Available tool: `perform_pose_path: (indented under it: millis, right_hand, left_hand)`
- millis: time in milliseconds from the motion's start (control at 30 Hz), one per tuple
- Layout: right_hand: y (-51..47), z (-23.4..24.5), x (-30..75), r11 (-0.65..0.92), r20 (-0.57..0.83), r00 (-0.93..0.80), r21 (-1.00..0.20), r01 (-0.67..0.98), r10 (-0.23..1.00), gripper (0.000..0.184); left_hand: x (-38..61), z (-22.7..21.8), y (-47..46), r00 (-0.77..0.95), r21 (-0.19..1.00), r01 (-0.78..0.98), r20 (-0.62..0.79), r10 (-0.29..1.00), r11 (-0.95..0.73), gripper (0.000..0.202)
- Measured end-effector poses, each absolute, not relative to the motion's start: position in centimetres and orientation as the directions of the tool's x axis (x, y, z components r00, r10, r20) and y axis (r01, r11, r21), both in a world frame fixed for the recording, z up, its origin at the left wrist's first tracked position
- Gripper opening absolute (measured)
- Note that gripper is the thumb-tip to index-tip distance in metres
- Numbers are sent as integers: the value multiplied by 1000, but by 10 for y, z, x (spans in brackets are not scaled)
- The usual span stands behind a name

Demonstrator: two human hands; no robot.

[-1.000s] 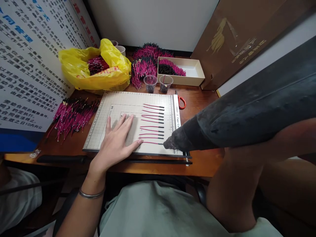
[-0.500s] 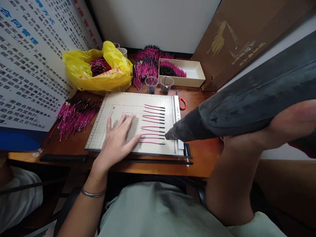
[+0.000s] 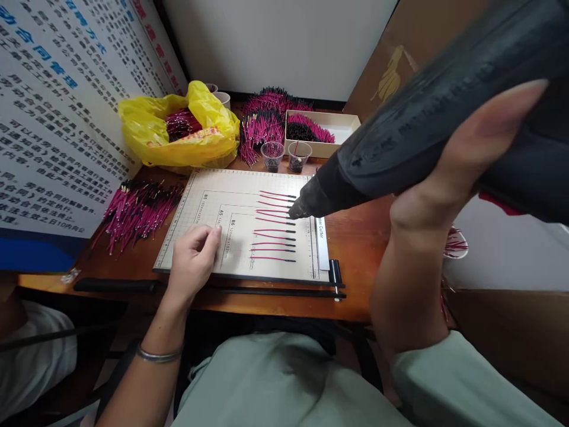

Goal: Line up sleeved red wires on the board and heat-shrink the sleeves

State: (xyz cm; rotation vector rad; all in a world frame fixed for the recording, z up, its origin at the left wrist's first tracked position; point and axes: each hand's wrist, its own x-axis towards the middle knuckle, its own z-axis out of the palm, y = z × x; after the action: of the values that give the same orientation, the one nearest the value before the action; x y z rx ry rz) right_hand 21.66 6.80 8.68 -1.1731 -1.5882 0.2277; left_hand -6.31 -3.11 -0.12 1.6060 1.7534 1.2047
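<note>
My right hand point(image 3: 448, 175) grips a black heat gun point(image 3: 413, 121). Its dark tapered nozzle points down-left, over the black ends of the wires in the upper half of the row. Several short red wires point(image 3: 273, 230) with black-sleeved ends lie side by side on a paper cutter point(image 3: 240, 179) printed with size lines. Curled into a loose fist, my left hand point(image 3: 194, 256) rests at the cutter's near left part, apart from the wires. Nothing shows in its fingers.
Piles of red-and-black wires point(image 3: 137, 213) lie left and at the back. Behind the cutter stand a yellow plastic bag point(image 3: 142, 139), two clear cups point(image 3: 272, 157) and a cream box point(image 3: 349, 127). A white cup point(image 3: 457, 244) of wires is at right. Another person's sleeve point(image 3: 40, 350) shows lower left.
The heat gun's nozzle has moved up along the row, from the near wires toward the farther ones. My left hand has drawn back toward me and its spread fingers have curled in.
</note>
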Motion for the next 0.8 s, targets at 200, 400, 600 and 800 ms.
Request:
perform_pose_path:
  millis: [200,400,600,800]
  right_hand:
    - [77,102,204,585,819,189,-529,615,541,74]
    - [91,108,210,738,865,93,-471,484,492,55]
    - [75,108,195,747,832,61,-526,408,552,57]
    - [86,100,203,728,839,90,-514,453,536,63]
  left_hand:
    - [-52,5,-21,-135,892,449,137,981,-63,42]
    - [-47,2,-13,-123,949,308,115,986,-72,57]
    - [-51,4,-17,-128,962,265,99,987,-62,58]
    - [-50,-2,-19,-118,943,330,94,989,-50,57]
